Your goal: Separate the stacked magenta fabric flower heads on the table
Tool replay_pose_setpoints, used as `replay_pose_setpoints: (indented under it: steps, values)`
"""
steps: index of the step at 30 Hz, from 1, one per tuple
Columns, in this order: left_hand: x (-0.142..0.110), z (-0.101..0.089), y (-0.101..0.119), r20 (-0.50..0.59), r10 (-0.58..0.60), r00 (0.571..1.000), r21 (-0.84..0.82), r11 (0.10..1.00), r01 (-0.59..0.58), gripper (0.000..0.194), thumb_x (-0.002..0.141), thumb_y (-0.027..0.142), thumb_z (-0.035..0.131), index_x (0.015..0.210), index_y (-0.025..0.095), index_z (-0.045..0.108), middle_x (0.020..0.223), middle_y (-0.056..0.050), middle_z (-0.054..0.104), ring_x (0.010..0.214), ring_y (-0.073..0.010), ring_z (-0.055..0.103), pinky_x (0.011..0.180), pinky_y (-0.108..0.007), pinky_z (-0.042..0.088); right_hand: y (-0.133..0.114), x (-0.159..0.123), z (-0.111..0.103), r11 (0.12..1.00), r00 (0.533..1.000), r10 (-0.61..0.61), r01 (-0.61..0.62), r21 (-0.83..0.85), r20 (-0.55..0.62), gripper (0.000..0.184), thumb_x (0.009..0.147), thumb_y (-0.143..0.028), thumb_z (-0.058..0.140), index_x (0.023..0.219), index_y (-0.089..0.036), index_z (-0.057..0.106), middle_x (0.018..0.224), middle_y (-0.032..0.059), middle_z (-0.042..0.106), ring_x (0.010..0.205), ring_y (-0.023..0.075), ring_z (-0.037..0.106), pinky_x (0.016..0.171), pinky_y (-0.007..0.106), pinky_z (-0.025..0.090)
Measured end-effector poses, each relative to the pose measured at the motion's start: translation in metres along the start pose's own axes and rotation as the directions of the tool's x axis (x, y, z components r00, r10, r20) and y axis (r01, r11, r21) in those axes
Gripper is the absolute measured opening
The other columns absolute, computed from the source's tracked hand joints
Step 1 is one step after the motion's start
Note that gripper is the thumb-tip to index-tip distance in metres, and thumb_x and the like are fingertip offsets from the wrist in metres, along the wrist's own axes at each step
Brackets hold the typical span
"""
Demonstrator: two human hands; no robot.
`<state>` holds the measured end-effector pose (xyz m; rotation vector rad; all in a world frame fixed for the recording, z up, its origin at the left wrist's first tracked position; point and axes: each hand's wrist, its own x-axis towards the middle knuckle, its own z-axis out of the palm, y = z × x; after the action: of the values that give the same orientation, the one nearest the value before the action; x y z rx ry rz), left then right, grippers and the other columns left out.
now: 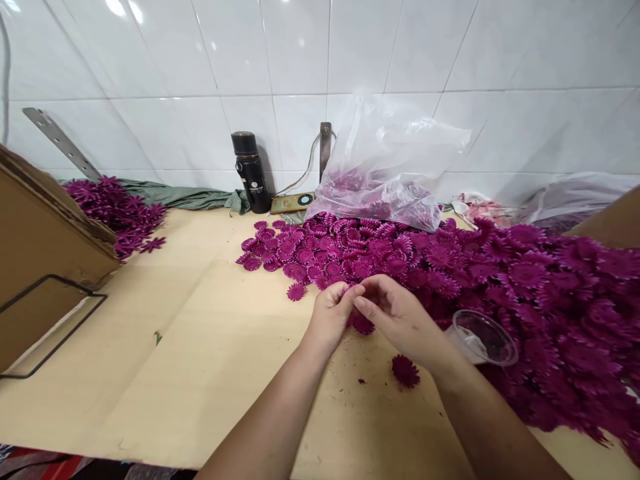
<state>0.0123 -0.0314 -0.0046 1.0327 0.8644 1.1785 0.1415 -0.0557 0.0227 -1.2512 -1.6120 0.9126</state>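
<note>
My left hand point(329, 317) and my right hand point(400, 317) meet at the fingertips over the table, both closed in a pinch. What they pinch is hidden by the fingers; a trace of purple shows there. Just below the fingertips a purple artificial flower head point(363, 325) shows in part, and I cannot tell if it is held or lying on the table. Another loose flower head point(405, 371) lies under my right wrist. Behind and right of my hands spreads a large pile of purple flower heads point(530, 287). A clear plastic tub point(484, 339) with something whitish inside stands by my right forearm.
A clear plastic bag point(385, 167) holding purple pieces sits behind the pile. Against the tiled wall stand a black flask point(251, 175) and a small gold device point(293, 203). At left are a cardboard box point(45, 233), a wire frame point(60, 343) and star-shaped purple pieces point(120, 210).
</note>
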Motion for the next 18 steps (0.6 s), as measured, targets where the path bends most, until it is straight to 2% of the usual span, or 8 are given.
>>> replay_pose_setpoints:
  steps: [3,6,8,13,16,18]
  values:
    - [-0.002,0.000,0.000,0.031,0.008,0.999,-0.007,1.000,-0.008,0.059,0.048,0.064,0.070,0.046,0.017,0.035,0.044,0.009,0.029,0.044,-0.0038,0.026,0.045,-0.020,0.020,0.001,0.000,0.010,0.994,0.997,-0.010,0.001,0.113,0.076,0.017,0.076,-0.034,0.062,0.079,-0.018,0.058,0.073,0.0008,0.059,0.066,0.0133,0.054,0.061,0.027,0.044]
    - [-0.004,0.001,-0.001,0.088,-0.033,0.996,-0.080,0.996,0.040,0.057,0.050,0.066,0.068,0.049,0.017,0.041,0.043,0.007,0.039,0.043,-0.0053,0.035,0.045,-0.021,0.024,0.005,0.002,0.010,0.941,0.995,0.047,-0.073,0.329,0.087,0.023,0.069,-0.036,0.070,0.073,-0.018,0.058,0.065,-0.0023,0.056,0.059,0.0103,0.050,0.056,0.024,0.042]
    - [-0.004,0.003,-0.003,0.110,-0.053,0.993,-0.148,0.987,0.069,0.055,0.050,0.066,0.069,0.052,0.016,0.045,0.043,0.006,0.043,0.042,-0.0061,0.039,0.045,-0.021,0.027,0.007,0.002,0.010,0.866,0.992,0.100,-0.125,0.484,0.077,0.026,0.064,-0.037,0.074,0.070,-0.018,0.058,0.061,-0.0035,0.056,0.056,0.0088,0.050,0.054,0.022,0.042]
    - [-0.001,0.006,-0.003,0.066,-0.097,0.993,-0.366,0.923,0.115,0.052,0.049,0.056,0.076,0.052,0.016,0.043,0.042,0.008,0.039,0.040,-0.0038,0.035,0.042,-0.018,0.028,0.011,0.006,0.017,0.620,0.970,0.231,-0.204,0.757,0.072,0.026,0.055,-0.032,0.081,0.065,-0.018,0.061,0.058,-0.0043,0.061,0.054,0.0087,0.057,0.056,0.022,0.048]
    - [0.000,0.000,0.008,0.035,-0.103,0.994,-0.562,0.820,0.105,0.050,0.063,0.051,0.071,0.051,0.017,0.037,0.041,0.009,0.032,0.041,-0.0040,0.039,0.044,-0.016,0.034,0.012,0.012,0.016,0.450,0.951,0.307,-0.114,0.886,-0.033,0.027,0.049,-0.026,0.084,0.061,-0.019,0.061,0.063,-0.0050,0.065,0.057,0.0079,0.060,0.058,0.020,0.051]
    - [0.000,-0.005,0.016,-0.007,-0.097,0.995,-0.625,0.778,0.071,0.048,0.071,0.046,0.066,0.051,0.017,0.034,0.041,0.008,0.032,0.044,-0.0041,0.042,0.046,-0.015,0.037,0.013,0.014,0.014,0.408,0.939,0.334,-0.060,0.911,-0.087,0.026,0.049,-0.024,0.084,0.062,-0.020,0.062,0.068,-0.0039,0.068,0.063,0.0090,0.063,0.063,0.021,0.053]
